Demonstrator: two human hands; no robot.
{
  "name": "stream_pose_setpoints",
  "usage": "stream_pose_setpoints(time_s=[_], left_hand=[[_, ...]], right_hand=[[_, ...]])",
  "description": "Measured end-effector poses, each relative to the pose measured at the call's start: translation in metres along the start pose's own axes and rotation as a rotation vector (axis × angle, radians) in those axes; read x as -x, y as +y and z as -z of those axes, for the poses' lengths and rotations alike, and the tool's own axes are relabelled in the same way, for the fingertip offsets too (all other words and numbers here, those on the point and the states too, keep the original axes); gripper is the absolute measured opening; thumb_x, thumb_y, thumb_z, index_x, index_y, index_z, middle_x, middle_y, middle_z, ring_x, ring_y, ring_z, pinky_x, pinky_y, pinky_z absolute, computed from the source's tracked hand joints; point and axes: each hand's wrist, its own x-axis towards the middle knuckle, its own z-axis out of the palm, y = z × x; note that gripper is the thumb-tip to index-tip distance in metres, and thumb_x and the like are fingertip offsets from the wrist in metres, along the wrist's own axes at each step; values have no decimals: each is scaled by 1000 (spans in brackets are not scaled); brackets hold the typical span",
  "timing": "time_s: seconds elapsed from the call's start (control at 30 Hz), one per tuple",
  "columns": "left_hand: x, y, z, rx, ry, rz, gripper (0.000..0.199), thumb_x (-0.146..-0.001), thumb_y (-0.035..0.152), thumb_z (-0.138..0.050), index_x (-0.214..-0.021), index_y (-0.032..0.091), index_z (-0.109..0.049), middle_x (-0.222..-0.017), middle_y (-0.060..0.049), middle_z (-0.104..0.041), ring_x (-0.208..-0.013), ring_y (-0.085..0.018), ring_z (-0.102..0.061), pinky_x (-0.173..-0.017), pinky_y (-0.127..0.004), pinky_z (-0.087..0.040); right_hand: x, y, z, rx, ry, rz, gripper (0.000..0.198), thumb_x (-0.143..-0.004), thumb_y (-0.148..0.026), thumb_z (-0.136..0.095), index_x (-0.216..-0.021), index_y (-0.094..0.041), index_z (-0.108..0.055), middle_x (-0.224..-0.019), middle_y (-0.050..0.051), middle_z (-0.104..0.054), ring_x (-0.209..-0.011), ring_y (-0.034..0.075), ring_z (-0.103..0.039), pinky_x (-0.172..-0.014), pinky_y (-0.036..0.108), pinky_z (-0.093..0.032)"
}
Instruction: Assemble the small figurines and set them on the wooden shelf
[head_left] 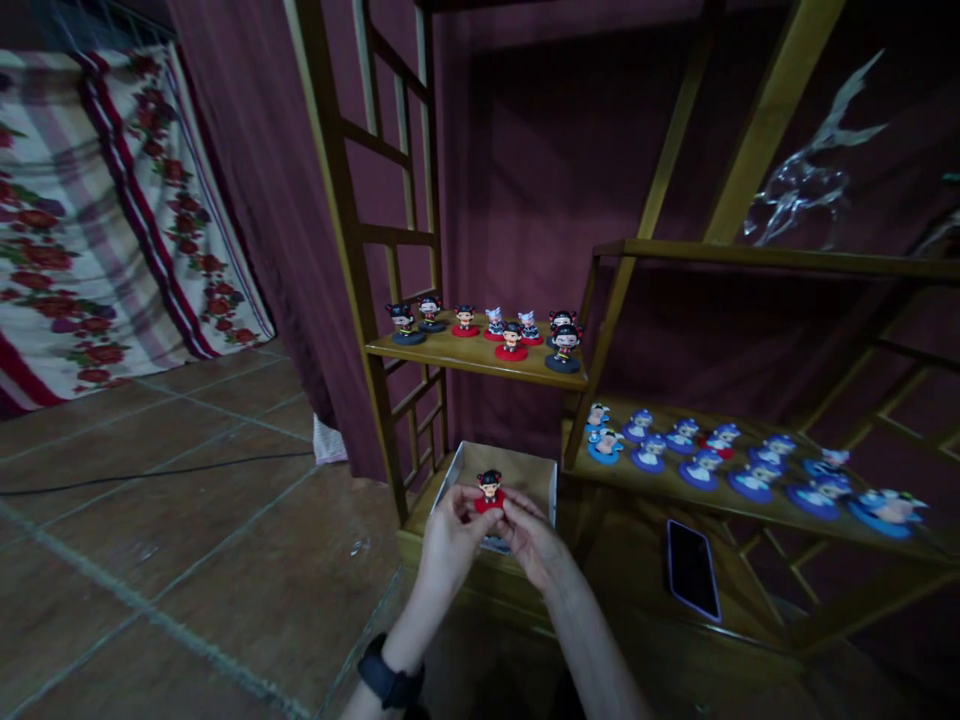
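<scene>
Between my two hands is a small figurine (490, 486) with black hair buns on a round red base. My left hand (456, 520) grips the base from the left, and my right hand (529, 535) grips it from the right. The figurine is upright, just above a cardboard box (517, 462) on the lowest board; my hands hide much of the box's inside. Above, on the upper left shelf (472, 352), stand several similar figurines, among them one on a red base (511, 342) and one on a dark base (565, 348).
On the lower right shelf (750, 490) are several figurines, mostly on blue and purple bases. A phone (692, 568) lies on the board below. Crumpled clear plastic (806, 190) sits on the top right shelf. A cable (165, 472) crosses the tiled floor; a flowered cloth (112, 220) hangs at left.
</scene>
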Motion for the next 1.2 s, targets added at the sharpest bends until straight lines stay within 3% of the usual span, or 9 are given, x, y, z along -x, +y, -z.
stream_pose_setpoints(time_s=[0.47,0.73,1.2], left_hand=[[35,45,17,-412,-92,-282,18,-73,28,-61,-89,21,-58,-96,-6,-61,-88,-20,-59,-78,-31,-45],[70,63,19,-725,-201,-424,17,-84,30,-46,-96,20,-51,-95,-7,-54,-88,-20,-56,-76,-31,-44],[101,78,32,-1189,-385,-641,10,-87,19,-40,-94,17,-46,-95,-7,-51,-87,-18,-54,-77,-30,-46]], right_hand=[[44,-9,-37,64,39,36,29,-65,-22,-71,-93,-22,-66,-100,2,-67,-78,11,-63,-66,20,-51],[71,-6,-40,133,201,53,21,-60,-19,-73,-79,-22,-66,-78,-3,-68,-62,8,-60,-54,17,-50],[114,0,-55,106,298,16,18,-56,-11,-72,-71,-20,-66,-72,-4,-68,-56,8,-58,-48,17,-48]])
